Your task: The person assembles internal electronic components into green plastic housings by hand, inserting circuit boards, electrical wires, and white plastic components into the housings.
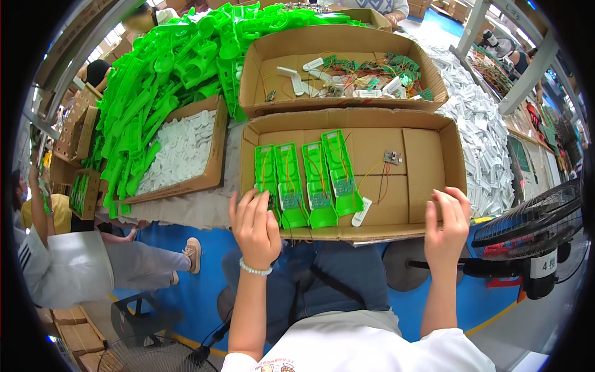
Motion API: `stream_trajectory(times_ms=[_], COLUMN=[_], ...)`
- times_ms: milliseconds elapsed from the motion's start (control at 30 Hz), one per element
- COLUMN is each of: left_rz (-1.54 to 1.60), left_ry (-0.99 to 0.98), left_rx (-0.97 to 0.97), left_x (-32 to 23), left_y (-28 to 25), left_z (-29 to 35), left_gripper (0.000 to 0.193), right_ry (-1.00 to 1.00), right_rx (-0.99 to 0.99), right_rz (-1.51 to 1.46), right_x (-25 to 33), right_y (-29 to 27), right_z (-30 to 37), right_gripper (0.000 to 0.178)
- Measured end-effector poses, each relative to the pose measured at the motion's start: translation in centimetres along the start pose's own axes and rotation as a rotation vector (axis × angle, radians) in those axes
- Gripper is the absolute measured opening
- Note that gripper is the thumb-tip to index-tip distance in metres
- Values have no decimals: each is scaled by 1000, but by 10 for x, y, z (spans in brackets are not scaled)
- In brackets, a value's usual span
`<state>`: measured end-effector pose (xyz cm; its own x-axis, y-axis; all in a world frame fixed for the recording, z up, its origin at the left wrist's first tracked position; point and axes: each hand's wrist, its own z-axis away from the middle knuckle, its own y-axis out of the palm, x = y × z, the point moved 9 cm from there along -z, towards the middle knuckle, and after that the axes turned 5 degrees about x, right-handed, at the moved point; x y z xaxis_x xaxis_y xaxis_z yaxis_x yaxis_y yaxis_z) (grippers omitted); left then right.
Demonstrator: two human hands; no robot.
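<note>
Four green plastic half-shells (313,173) lie side by side in the near cardboard box (434,229), with small circuit boards and thin red and yellow wires in them. Closed around the near end of the leftmost shell (265,167) is my left hand (254,226); its fingertips rest by the circuit board there and partly hide it. My right hand (447,217) hovers at the box's front right edge, empty, thumb apart from its bent fingers. A white plastic piece (361,212) leans beside the rightmost shell. Farther right lies a small grey wired part (393,158).
Behind stands another cardboard box (254,80) with wired boards and white pieces. Green shells (186,56) are heaped at left, beside a box of white parts (180,146). More white pieces (474,124) pile up at right. A black fan (527,223) stands near my right arm.
</note>
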<state>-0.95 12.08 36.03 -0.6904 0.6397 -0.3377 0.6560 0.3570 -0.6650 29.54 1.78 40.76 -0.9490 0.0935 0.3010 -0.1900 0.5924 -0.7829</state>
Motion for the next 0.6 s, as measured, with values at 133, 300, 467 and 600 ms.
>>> stream_trajectory(times_ms=[133, 300, 467, 600], left_rz=[-287, -22, 51, 73], left_ry=[133, 82, -25, -54], left_rx=[20, 87, 133, 132], left_x=[-16, 10, 22, 23], left_y=[-7, 12, 20, 21], left_z=[-14, -22, -31, -31], left_gripper=[30, 33, 34, 35], right_ry=[46, 12, 39, 83], right_rx=[-104, -159, -73, -37], right_rz=[91, 18, 21, -2], right_x=[-38, -43, -40, -44], right_y=[6, 17, 26, 29], right_z=[8, 2, -9, -10], right_gripper=[21, 23, 24, 26])
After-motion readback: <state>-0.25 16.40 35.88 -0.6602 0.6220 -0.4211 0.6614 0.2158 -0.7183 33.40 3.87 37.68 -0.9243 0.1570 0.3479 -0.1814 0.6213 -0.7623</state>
